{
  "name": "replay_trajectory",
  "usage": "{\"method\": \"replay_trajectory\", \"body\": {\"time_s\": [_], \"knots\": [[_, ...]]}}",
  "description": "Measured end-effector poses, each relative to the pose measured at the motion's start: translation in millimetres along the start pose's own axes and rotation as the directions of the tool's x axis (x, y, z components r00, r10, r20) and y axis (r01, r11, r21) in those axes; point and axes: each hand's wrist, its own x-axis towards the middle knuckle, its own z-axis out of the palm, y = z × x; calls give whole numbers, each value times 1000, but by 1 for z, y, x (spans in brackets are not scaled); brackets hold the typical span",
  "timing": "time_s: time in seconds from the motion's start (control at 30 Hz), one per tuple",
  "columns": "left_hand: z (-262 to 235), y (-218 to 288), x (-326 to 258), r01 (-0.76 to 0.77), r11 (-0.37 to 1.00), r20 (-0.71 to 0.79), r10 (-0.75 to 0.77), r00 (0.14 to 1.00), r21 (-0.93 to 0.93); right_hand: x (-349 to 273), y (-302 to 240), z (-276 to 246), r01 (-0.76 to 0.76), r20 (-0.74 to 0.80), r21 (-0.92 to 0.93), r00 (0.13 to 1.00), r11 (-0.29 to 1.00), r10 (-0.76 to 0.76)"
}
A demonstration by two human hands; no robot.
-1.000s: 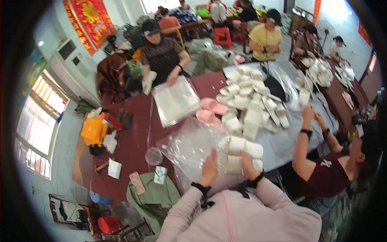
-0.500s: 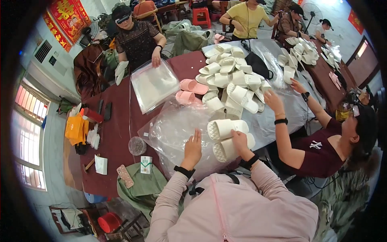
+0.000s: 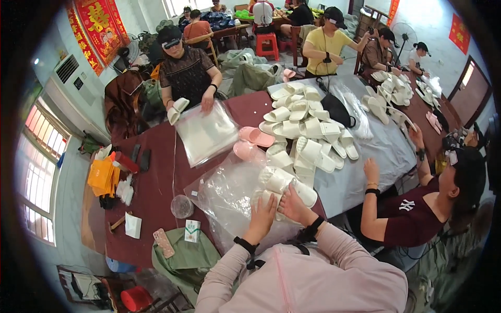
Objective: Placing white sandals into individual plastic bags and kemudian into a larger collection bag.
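A pair of white slippers (image 3: 304, 193) is between my hands, just above the near part of the table. My left hand (image 3: 261, 215) wraps the near slipper at its left end. My right hand (image 3: 295, 207) grips the pair from the near side, fingers over the inner edges. Much of the near slipper is hidden behind my hands. Under and left of them lies a large clear plastic bag (image 3: 222, 190). Beyond the pair, two pink slippers (image 3: 255, 136) lie beside a heap of white slippers (image 3: 292, 127).
A stack of clear bags (image 3: 206, 136) lies far left, under a co-worker's hand. Nearer are a round clear tub (image 3: 182, 206), a small white-and-green box (image 3: 192, 231), a phone (image 3: 164, 243) and a hammer (image 3: 117, 224). Another co-worker (image 3: 404, 208) sits close on the right.
My left hand has moved right onto the near slipper, and the pair has tilted. The far-left co-worker's white slippers came toward the bag stack. The right co-worker's far hand now lifts a slipper.
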Motion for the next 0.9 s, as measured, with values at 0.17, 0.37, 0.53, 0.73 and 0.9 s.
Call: {"method": "replay_trajectory", "body": {"time_s": [0.17,0.37,0.53,0.73,0.9], "knots": [[-7,-2,1,-149,978,-63,141,988,-145,11,7,-4,-20,197,363,979,932,-56],[19,-14,-19,39,924,-574,-269,773,-381,11,4,7,62,139,502,979,863,-151],[34,-29,-19,286,78,180,-613,769,-955,44,22,-6,157,142,470,958,869,-250],[23,-41,-24,553,-242,590,-118,799,-797,38,26,44,95,135,450,976,888,-172],[-25,-42,-30,512,-109,520,-64,852,-852,49,12,22,75,343,311,921,947,-186]]}}
